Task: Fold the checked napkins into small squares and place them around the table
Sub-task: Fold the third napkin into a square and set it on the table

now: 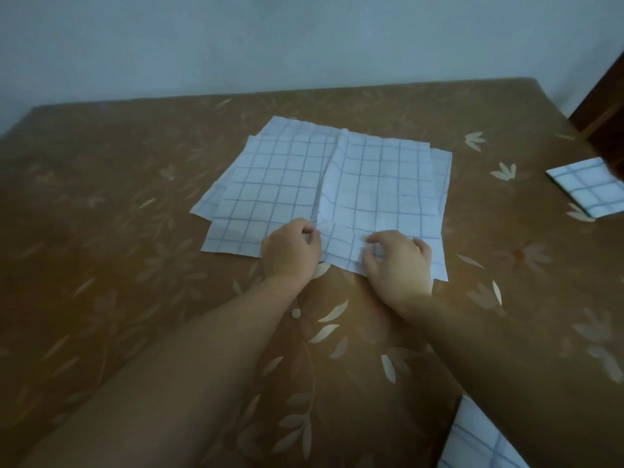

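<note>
- The top napkin [378, 184] lies open and flat in the middle of the desk [118, 231], white with a blue check and a raised crease running from its far edge toward the near one.
- It rests on a stack [223, 190] of more open napkins, whose edges fan out from under it on the left, the far side and the right (how many sheets is hard to tell).
- The left hand [292, 246] sits at the near edge by the crease, fingers curled and seemingly pinching the sheet.
- The right hand [398, 261] is just beside it on the near right part, fingers curled onto the paper and gathering it; the actual pinch is hidden under the fingers.
- One folded napkin [587, 187] already lies as a small square at the right edge of the desk, well apart from the stack.
- A corner napkin [472, 440] shows at the near right, cut off by the frame, so its fold cannot be judged.
- My reading: a napkin or two are done, this one's folding is just starting, and the rest of the stack is left.
- Behind the desk stands a plain pale wall [270, 38].
</note>
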`<state>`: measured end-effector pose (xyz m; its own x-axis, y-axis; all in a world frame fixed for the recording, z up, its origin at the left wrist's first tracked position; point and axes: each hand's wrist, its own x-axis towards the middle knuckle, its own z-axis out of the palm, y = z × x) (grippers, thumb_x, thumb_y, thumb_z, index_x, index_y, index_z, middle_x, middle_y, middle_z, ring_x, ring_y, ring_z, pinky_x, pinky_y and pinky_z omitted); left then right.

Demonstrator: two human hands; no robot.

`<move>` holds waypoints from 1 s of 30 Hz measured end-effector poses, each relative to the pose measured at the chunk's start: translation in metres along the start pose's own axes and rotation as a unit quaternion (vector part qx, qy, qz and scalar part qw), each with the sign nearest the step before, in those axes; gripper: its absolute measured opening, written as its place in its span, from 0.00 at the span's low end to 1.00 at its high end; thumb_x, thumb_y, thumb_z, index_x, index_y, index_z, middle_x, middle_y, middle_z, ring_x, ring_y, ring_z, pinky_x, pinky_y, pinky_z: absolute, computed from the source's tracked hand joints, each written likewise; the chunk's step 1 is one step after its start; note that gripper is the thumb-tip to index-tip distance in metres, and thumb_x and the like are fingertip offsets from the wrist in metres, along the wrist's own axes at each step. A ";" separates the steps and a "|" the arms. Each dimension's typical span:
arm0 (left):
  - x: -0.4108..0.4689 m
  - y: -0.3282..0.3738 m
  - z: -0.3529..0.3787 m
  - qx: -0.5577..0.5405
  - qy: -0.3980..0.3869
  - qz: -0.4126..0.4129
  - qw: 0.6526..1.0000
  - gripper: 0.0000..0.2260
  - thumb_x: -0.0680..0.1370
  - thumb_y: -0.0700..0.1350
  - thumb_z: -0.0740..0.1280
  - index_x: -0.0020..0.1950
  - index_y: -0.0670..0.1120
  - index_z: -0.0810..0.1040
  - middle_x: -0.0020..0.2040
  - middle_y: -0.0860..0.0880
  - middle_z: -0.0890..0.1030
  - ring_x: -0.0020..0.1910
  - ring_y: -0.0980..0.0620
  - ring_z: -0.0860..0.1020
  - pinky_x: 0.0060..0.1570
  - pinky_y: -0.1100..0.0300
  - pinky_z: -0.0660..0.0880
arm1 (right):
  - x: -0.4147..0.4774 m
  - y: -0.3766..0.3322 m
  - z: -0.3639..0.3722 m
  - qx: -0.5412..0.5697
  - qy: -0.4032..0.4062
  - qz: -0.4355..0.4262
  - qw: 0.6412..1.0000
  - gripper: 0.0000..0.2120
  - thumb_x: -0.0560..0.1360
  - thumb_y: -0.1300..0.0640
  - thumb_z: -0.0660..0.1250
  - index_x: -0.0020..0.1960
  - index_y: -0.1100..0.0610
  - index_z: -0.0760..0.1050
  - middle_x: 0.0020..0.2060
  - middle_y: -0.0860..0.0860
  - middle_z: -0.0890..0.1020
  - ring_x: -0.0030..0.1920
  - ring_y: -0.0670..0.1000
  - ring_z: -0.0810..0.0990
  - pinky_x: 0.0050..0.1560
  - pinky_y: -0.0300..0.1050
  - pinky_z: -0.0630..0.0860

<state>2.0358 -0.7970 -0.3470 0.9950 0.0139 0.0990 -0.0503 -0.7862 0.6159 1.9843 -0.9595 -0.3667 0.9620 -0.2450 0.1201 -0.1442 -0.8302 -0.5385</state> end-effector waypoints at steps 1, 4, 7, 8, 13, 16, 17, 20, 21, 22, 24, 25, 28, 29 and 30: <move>-0.004 0.001 -0.007 -0.015 -0.002 0.000 1.000 0.07 0.78 0.47 0.65 0.50 0.46 0.81 0.47 0.52 0.83 0.49 0.51 0.80 0.54 0.54 0.76 | -0.004 -0.004 -0.004 0.008 0.000 -0.008 1.000 0.11 0.78 0.52 0.63 0.58 0.50 0.79 0.56 0.46 0.81 0.58 0.48 0.77 0.72 0.47 0.54; -0.012 0.006 -0.036 -0.046 -0.006 0.006 0.999 0.06 0.78 0.47 0.67 0.49 0.46 0.82 0.46 0.52 0.82 0.48 0.53 0.79 0.48 0.59 0.76 | -0.015 -0.023 -0.021 0.033 -0.012 -0.028 0.999 0.12 0.77 0.54 0.64 0.60 0.51 0.78 0.58 0.46 0.81 0.59 0.48 0.77 0.68 0.45 0.61; -0.023 0.011 -0.074 -0.061 -0.002 0.024 0.998 0.06 0.78 0.45 0.67 0.50 0.45 0.82 0.45 0.51 0.82 0.45 0.55 0.76 0.43 0.64 0.70 | -0.024 -0.051 -0.043 0.059 -0.024 -0.023 0.998 0.13 0.78 0.55 0.64 0.62 0.52 0.78 0.61 0.46 0.80 0.61 0.48 0.77 0.66 0.46 0.69; -0.027 0.013 -0.087 -0.068 0.000 0.031 0.997 0.06 0.78 0.45 0.67 0.50 0.45 0.82 0.46 0.51 0.82 0.45 0.56 0.76 0.41 0.68 0.69 | -0.027 -0.062 -0.051 0.063 -0.025 -0.023 0.997 0.14 0.78 0.54 0.64 0.62 0.51 0.77 0.62 0.46 0.79 0.61 0.48 0.77 0.65 0.45 0.70; -0.060 0.022 -0.168 -0.111 -0.002 0.075 0.991 0.05 0.78 0.42 0.68 0.49 0.45 0.83 0.46 0.52 0.83 0.45 0.56 0.78 0.37 0.78 0.66 | -0.053 -0.124 -0.089 0.078 -0.019 -0.034 0.996 0.16 0.78 0.54 0.65 0.66 0.50 0.74 0.64 0.45 0.77 0.61 0.45 0.76 0.56 0.36 0.68; -0.090 0.028 -0.226 -0.129 -0.025 0.111 0.985 0.04 0.77 0.43 0.69 0.48 0.47 0.84 0.42 0.57 0.82 0.42 0.59 0.78 0.39 0.73 0.69 | -0.077 -0.168 -0.117 0.079 -0.020 -0.062 0.995 0.19 0.78 0.53 0.65 0.69 0.49 0.72 0.66 0.45 0.76 0.64 0.46 0.75 0.59 0.39 0.70; -0.101 0.028 -0.245 -0.127 -0.036 0.123 0.984 0.04 0.76 0.43 0.70 0.47 0.49 0.84 0.40 0.60 0.81 0.41 0.62 0.77 0.38 0.74 0.68 | -0.087 -0.184 -0.127 0.072 -0.027 -0.084 0.994 0.21 0.78 0.53 0.65 0.70 0.49 0.70 0.68 0.45 0.74 0.66 0.47 0.73 0.62 0.42 0.70; -0.136 0.031 -0.296 -0.098 -0.062 0.147 0.982 0.04 0.76 0.47 0.70 0.47 0.53 0.84 0.35 0.66 0.77 0.37 0.70 0.75 0.35 0.75 0.66 | -0.120 -0.229 -0.160 0.029 -0.073 -0.170 0.982 0.27 0.76 0.55 0.65 0.74 0.49 0.66 0.72 0.46 0.70 0.71 0.49 0.69 0.68 0.45 0.66; -0.148 0.033 -0.313 -0.095 -0.064 0.153 0.982 0.04 0.76 0.47 0.69 0.48 0.54 0.84 0.35 0.65 0.77 0.36 0.70 0.74 0.34 0.74 0.66 | -0.131 -0.242 -0.171 0.013 -0.091 -0.191 0.977 0.26 0.76 0.55 0.65 0.73 0.49 0.67 0.71 0.46 0.71 0.71 0.50 0.70 0.68 0.46 0.67; -0.159 0.035 -0.328 -0.096 -0.062 0.158 0.981 0.05 0.77 0.47 0.69 0.48 0.54 0.84 0.36 0.64 0.78 0.37 0.68 0.74 0.35 0.73 0.65 | -0.142 -0.255 -0.180 0.003 -0.107 -0.202 0.974 0.23 0.76 0.55 0.65 0.71 0.49 0.70 0.69 0.46 0.74 0.69 0.50 0.72 0.66 0.46 0.69; -0.179 0.039 -0.359 -0.097 -0.056 0.171 0.979 0.05 0.76 0.47 0.69 0.46 0.55 0.84 0.41 0.60 0.81 0.41 0.63 0.75 0.40 0.65 0.68 | -0.165 -0.275 -0.198 -0.002 -0.129 -0.204 0.970 0.17 0.76 0.54 0.66 0.65 0.51 0.77 0.64 0.46 0.79 0.64 0.50 0.76 0.63 0.47 0.72; -0.189 0.041 -0.373 -0.095 -0.052 0.177 0.978 0.05 0.76 0.47 0.69 0.45 0.55 0.84 0.43 0.57 0.82 0.43 0.60 0.77 0.41 0.63 0.70 | -0.175 -0.283 -0.206 -0.001 -0.131 -0.206 0.970 0.15 0.77 0.53 0.66 0.62 0.52 0.79 0.62 0.47 0.80 0.62 0.49 0.77 0.62 0.47 0.73; -0.213 0.047 -0.412 -0.085 -0.035 0.193 0.977 0.04 0.75 0.47 0.70 0.44 0.54 0.84 0.42 0.52 0.83 0.42 0.55 0.77 0.42 0.61 0.72 | -0.204 -0.302 -0.231 0.022 -0.130 -0.225 0.966 0.09 0.77 0.52 0.67 0.49 0.54 0.83 0.51 0.46 0.85 0.51 0.43 0.80 0.54 0.40 0.74; -0.221 0.050 -0.423 -0.080 -0.028 0.199 0.976 0.03 0.74 0.48 0.70 0.43 0.54 0.84 0.41 0.50 0.83 0.39 0.55 0.76 0.41 0.60 0.71 | -0.213 -0.307 -0.240 0.022 -0.127 -0.232 0.964 0.08 0.77 0.52 0.68 0.44 0.54 0.83 0.46 0.46 0.86 0.45 0.41 0.79 0.47 0.37 0.73; -0.229 0.053 -0.432 -0.072 -0.022 0.203 0.976 0.03 0.74 0.48 0.70 0.43 0.53 0.84 0.41 0.49 0.83 0.37 0.55 0.74 0.40 0.60 0.70 | -0.220 -0.311 -0.249 0.017 -0.120 -0.238 0.964 0.08 0.76 0.53 0.68 0.40 0.53 0.82 0.43 0.48 0.85 0.41 0.41 0.78 0.43 0.37 0.72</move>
<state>1.7682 -0.5749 0.0002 0.8930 -0.3099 0.3265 -0.4501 -0.6258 0.6370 1.7596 -0.7717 -0.0178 0.9436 0.2866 0.1659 0.3310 -0.8021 -0.4970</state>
